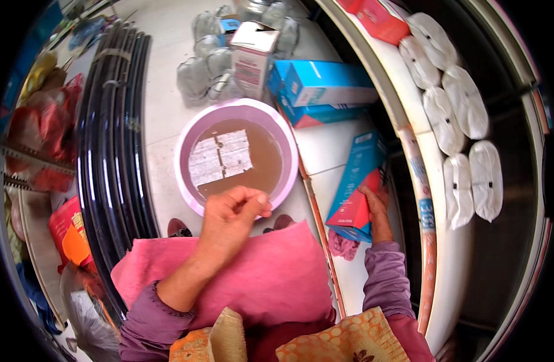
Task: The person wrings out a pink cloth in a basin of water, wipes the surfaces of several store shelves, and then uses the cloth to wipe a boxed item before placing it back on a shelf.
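Observation:
My right hand (378, 211) grips the side of a long blue and red cardboard box (354, 187), which stands tilted on the floor to the right. My left hand (233, 211) hovers over my lap by the near rim of a lilac plastic basin (183, 181). Its fingers are curled in against the thumb, and I see nothing in them. Murky brown water fills the basin's bottom, with a pale reflection on its surface. Across my lap lies a pink cloth (271, 265). A crumpled pink rag (343, 245) sits at the box's near end.
Two blue boxes (328, 78), a white carton (252, 60) and clear plastic containers (207, 66) stand beyond the basin. Dark tubes (114, 139) run along the left. White wrapped pairs (461, 175) line a ledge at right. Below it runs a rusty metal rail (423, 241).

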A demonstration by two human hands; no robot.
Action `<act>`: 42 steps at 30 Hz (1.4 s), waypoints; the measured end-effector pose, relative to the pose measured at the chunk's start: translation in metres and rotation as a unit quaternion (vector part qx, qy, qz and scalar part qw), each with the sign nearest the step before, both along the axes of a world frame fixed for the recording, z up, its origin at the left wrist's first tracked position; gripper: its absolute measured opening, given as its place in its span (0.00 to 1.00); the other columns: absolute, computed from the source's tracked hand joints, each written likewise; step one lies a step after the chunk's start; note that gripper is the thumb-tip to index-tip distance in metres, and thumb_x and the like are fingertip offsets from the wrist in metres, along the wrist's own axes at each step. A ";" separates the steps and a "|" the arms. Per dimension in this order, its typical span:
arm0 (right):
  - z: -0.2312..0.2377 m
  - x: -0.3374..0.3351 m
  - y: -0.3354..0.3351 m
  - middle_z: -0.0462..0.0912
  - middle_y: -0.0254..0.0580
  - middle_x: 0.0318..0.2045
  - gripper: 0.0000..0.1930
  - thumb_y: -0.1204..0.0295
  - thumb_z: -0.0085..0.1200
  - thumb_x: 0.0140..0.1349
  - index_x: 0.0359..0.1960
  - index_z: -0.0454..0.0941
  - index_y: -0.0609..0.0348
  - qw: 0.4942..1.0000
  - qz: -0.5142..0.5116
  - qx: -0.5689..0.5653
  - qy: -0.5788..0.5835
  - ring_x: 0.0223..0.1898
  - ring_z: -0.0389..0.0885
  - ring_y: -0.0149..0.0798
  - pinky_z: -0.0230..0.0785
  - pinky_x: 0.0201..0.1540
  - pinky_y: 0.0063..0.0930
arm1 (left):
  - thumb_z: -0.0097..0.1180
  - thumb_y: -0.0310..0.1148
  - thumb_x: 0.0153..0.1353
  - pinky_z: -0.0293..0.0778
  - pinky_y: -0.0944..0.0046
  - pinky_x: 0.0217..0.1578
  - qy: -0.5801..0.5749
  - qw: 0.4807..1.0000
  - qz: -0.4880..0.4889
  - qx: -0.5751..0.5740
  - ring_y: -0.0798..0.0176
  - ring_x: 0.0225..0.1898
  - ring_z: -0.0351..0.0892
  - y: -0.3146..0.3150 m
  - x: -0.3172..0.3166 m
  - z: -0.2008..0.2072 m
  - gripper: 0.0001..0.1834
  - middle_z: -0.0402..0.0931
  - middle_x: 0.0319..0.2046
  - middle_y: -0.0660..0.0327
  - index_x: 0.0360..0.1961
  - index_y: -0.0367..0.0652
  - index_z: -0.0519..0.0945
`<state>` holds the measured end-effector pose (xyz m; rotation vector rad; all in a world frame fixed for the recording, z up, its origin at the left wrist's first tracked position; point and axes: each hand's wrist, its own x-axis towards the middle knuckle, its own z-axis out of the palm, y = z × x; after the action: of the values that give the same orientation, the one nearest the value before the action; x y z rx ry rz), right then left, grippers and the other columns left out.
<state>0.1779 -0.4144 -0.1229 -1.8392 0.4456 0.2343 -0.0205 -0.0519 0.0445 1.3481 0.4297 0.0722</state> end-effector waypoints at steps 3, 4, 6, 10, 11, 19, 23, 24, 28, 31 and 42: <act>0.023 -0.022 0.008 0.73 0.56 0.51 0.50 0.73 0.69 0.37 0.64 0.53 0.67 0.997 -0.001 -0.066 -0.043 0.44 0.79 0.47 0.77 0.42 0.35 | 0.53 0.30 0.63 0.76 0.68 0.39 0.010 1.000 -0.012 0.009 0.66 0.32 0.80 -0.001 0.005 0.001 0.10 0.80 0.29 0.56 0.35 0.31 0.79; 0.029 -0.029 0.011 0.73 0.56 0.51 0.51 0.73 0.69 0.37 0.65 0.52 0.67 0.998 0.000 -0.059 -0.037 0.44 0.79 0.47 0.77 0.42 0.35 | 0.53 0.30 0.63 0.76 0.68 0.39 0.011 1.000 -0.016 0.013 0.66 0.32 0.80 -0.002 0.006 0.002 0.10 0.80 0.29 0.56 0.35 0.31 0.79; 0.038 -0.044 0.012 0.72 0.57 0.52 0.52 0.73 0.68 0.38 0.66 0.48 0.67 0.999 0.007 -0.044 -0.026 0.44 0.78 0.47 0.77 0.42 0.35 | 0.53 0.30 0.63 0.76 0.67 0.39 0.014 0.999 -0.020 0.022 0.65 0.32 0.80 -0.003 0.008 0.002 0.10 0.80 0.29 0.56 0.35 0.31 0.79; 0.044 -0.066 0.010 0.75 0.59 0.48 0.51 0.73 0.66 0.40 0.66 0.49 0.71 0.998 0.002 -0.047 -0.040 0.42 0.80 0.47 0.77 0.41 0.35 | 0.53 0.30 0.63 0.75 0.67 0.39 0.011 1.000 -0.020 -0.002 0.65 0.32 0.79 -0.006 0.006 -0.001 0.10 0.79 0.29 0.57 0.35 0.31 0.79; 0.050 -0.071 0.012 0.74 0.59 0.49 0.52 0.74 0.66 0.39 0.66 0.47 0.70 0.999 0.007 -0.039 -0.032 0.42 0.80 0.47 0.77 0.41 0.34 | 0.53 0.30 0.63 0.75 0.67 0.39 0.014 1.000 -0.018 -0.004 0.65 0.32 0.79 -0.006 0.006 -0.002 0.10 0.79 0.29 0.57 0.34 0.31 0.79; 0.094 -0.098 0.023 0.75 0.59 0.48 0.53 0.78 0.64 0.41 0.67 0.41 0.72 0.998 0.054 -0.013 -0.022 0.43 0.80 0.46 0.77 0.41 0.35 | 0.53 0.30 0.63 0.76 0.69 0.39 0.007 0.999 -0.026 -0.023 0.67 0.32 0.79 -0.009 0.007 -0.008 0.10 0.79 0.29 0.58 0.35 0.32 0.79; 0.118 -0.108 0.027 0.76 0.58 0.48 0.53 0.78 0.65 0.42 0.67 0.41 0.72 0.997 0.074 0.022 -0.017 0.43 0.80 0.45 0.76 0.42 0.34 | 0.54 0.31 0.63 0.76 0.69 0.39 0.032 0.998 -0.040 -0.035 0.68 0.32 0.79 -0.016 0.013 -0.015 0.10 0.79 0.29 0.58 0.35 0.32 0.79; 0.124 -0.110 0.027 0.75 0.58 0.48 0.52 0.78 0.65 0.42 0.67 0.42 0.73 0.996 0.082 0.023 -0.021 0.44 0.79 0.45 0.76 0.43 0.34 | 0.54 0.30 0.63 0.75 0.69 0.39 0.037 0.998 -0.043 -0.039 0.68 0.32 0.79 -0.019 0.015 -0.018 0.10 0.79 0.29 0.58 0.36 0.32 0.79; 0.145 -0.116 0.035 0.75 0.55 0.49 0.49 0.78 0.66 0.41 0.66 0.49 0.73 0.982 0.154 -0.079 -0.076 0.46 0.77 0.42 0.72 0.48 0.31 | 0.55 0.30 0.61 0.74 0.70 0.40 0.045 0.998 -0.032 -0.033 0.69 0.34 0.78 -0.022 0.021 -0.040 0.11 0.79 0.32 0.58 0.41 0.32 0.78; 0.170 -0.126 0.054 0.75 0.50 0.50 0.49 0.76 0.67 0.38 0.65 0.55 0.71 0.978 0.188 -0.010 -0.089 0.50 0.74 0.41 0.68 0.53 0.30 | 0.58 0.33 0.59 0.71 0.65 0.46 0.056 0.996 0.059 -0.043 0.64 0.44 0.74 -0.027 0.026 -0.068 0.18 0.76 0.40 0.56 0.48 0.34 0.75; 0.303 -0.188 0.094 0.66 0.52 0.59 0.49 0.61 0.69 0.43 0.66 0.55 0.65 0.910 0.395 -0.002 -0.125 0.59 0.66 0.44 0.59 0.61 0.37 | 0.43 0.71 0.55 0.64 0.51 0.52 0.015 0.924 -0.001 -0.382 0.62 0.55 0.67 -0.008 0.028 -0.015 0.41 0.73 0.51 0.59 0.55 0.46 0.72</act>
<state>-0.0105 -0.3206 0.1806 -1.9376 -0.5039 0.5319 0.0076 -0.0601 0.0293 0.5773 0.4207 -0.1114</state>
